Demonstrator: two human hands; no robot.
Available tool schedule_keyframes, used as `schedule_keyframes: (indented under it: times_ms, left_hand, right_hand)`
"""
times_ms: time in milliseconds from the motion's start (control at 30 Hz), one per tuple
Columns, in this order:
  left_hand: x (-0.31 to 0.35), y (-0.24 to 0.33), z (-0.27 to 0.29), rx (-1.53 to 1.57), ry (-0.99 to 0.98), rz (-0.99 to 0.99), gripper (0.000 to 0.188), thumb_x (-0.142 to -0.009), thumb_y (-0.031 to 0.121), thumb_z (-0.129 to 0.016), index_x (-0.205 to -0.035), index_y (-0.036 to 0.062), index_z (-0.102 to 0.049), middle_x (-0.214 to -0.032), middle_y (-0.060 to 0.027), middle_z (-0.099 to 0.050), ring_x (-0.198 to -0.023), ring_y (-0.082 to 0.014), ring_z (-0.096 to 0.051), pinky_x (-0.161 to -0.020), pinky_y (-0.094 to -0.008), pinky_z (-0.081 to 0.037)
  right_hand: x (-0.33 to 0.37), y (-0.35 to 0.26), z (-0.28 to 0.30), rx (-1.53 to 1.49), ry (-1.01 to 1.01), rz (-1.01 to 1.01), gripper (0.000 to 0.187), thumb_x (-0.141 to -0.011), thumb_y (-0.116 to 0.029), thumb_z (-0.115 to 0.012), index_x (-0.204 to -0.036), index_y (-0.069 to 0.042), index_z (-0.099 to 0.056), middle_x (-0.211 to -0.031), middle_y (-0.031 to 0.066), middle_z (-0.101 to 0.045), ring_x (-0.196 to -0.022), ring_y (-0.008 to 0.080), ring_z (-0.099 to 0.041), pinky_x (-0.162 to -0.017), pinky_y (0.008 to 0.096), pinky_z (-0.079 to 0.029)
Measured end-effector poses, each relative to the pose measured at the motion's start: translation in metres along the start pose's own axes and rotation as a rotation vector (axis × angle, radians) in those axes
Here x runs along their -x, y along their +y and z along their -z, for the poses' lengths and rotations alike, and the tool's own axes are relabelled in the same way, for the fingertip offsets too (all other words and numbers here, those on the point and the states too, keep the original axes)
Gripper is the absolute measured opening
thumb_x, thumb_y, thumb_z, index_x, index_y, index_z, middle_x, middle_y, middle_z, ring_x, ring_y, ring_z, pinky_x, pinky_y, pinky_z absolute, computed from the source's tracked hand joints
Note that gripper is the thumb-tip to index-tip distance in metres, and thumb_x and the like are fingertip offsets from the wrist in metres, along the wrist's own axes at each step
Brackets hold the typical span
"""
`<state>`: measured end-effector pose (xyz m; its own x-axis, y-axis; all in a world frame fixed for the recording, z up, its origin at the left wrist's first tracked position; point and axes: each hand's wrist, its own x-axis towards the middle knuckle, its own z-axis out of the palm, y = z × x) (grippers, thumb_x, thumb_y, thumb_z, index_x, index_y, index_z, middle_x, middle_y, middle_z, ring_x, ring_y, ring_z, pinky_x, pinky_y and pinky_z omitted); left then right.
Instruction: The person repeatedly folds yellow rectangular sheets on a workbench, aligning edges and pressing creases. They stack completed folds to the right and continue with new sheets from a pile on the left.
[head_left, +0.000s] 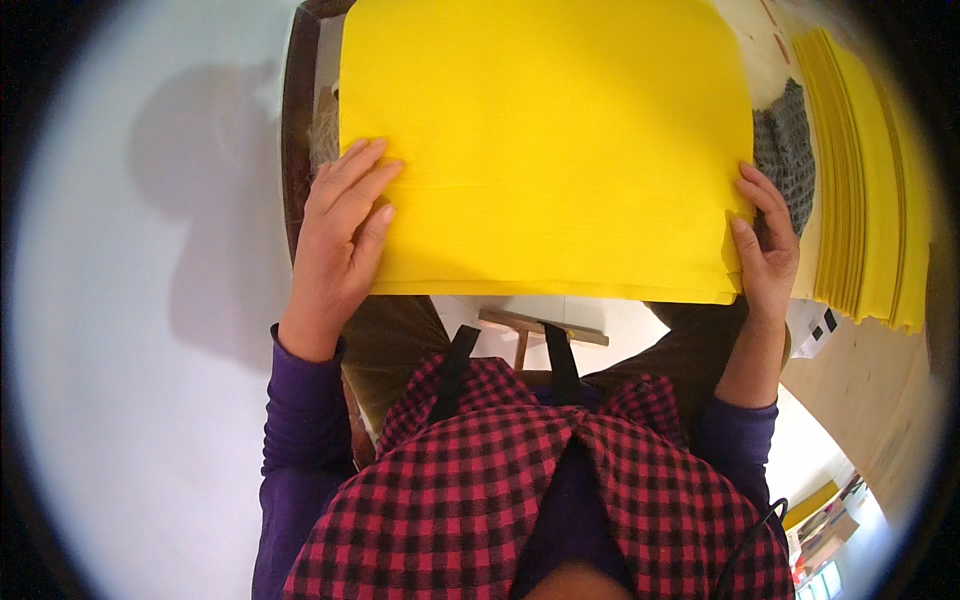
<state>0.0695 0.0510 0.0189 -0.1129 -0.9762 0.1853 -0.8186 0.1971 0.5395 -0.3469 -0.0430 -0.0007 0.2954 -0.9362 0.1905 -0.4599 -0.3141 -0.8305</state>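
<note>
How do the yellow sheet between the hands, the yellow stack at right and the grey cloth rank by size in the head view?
1. Yellow sheet
2. Yellow stack
3. Grey cloth, judged by its visible part

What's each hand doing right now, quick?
Left hand: open, resting on the left edge of the flat yellow cloth in front.
Right hand: slightly curled at that cloth's right edge; cannot tell whether it grips.

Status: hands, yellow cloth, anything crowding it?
Left hand spread on left edge of yellow cloth; right hand at its right edge. Cloth laid flat. Gray textured cloth close by right hand, yellow stack farther right.
</note>
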Motion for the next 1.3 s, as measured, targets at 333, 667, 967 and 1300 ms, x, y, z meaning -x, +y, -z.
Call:
schedule_keyframes:
  times_ms: [333, 667, 967, 1300]
  left_hand:
    - [-0.001, 0.000, 0.002, -0.075, 0.053, -0.044, 0.030, -0.083, 0.005, -0.059, -0.113, 0.0051, -0.064, -0.126, -0.0114, -0.058, -0.122, -0.0308, -0.050, -0.106, -0.0449, -0.033]
    - [0.002, -0.001, 0.008, -0.210, 0.069, -0.071, 0.029, -0.082, 0.007, -0.061, -0.111, 0.0067, -0.065, -0.125, -0.0098, -0.059, -0.120, -0.0277, -0.052, -0.106, -0.0441, -0.033]
    - [0.004, -0.005, 0.005, -0.244, 0.062, -0.055, 0.027, -0.084, 0.006, -0.060, -0.110, 0.0081, -0.066, -0.124, -0.0098, -0.059, -0.121, -0.0279, -0.052, -0.107, -0.0452, -0.031]
    - [0.003, 0.001, 0.002, -0.017, 0.176, 0.042, 0.036, -0.094, 0.008, -0.051, -0.129, 0.0026, -0.052, -0.138, -0.0153, -0.049, -0.132, -0.0303, -0.042, -0.111, -0.0399, -0.028]
  right_hand:
    - [0.001, 0.004, 0.000, 0.042, 0.024, 0.046, 0.031, -0.085, -0.001, -0.061, -0.116, -0.002, -0.062, -0.133, 0.0129, -0.053, -0.127, 0.0246, -0.046, -0.107, 0.0367, -0.034]
    - [0.001, 0.005, -0.001, -0.001, 0.033, 0.020, 0.030, -0.085, -0.003, -0.062, -0.114, -0.002, -0.063, -0.132, 0.0128, -0.054, -0.126, 0.0251, -0.047, -0.107, 0.0372, -0.033]
    - [0.003, 0.009, 0.001, -0.073, 0.053, 0.034, 0.031, -0.087, -0.004, -0.059, -0.118, -0.001, -0.061, -0.135, 0.0141, -0.051, -0.127, 0.0262, -0.046, -0.108, 0.0381, -0.033]
    - [-0.001, 0.013, -0.002, -0.771, 0.221, -0.077, 0.068, -0.101, -0.048, -0.031, -0.145, 0.005, -0.027, -0.152, 0.0190, -0.026, -0.142, 0.0318, -0.022, -0.117, 0.0423, -0.016]
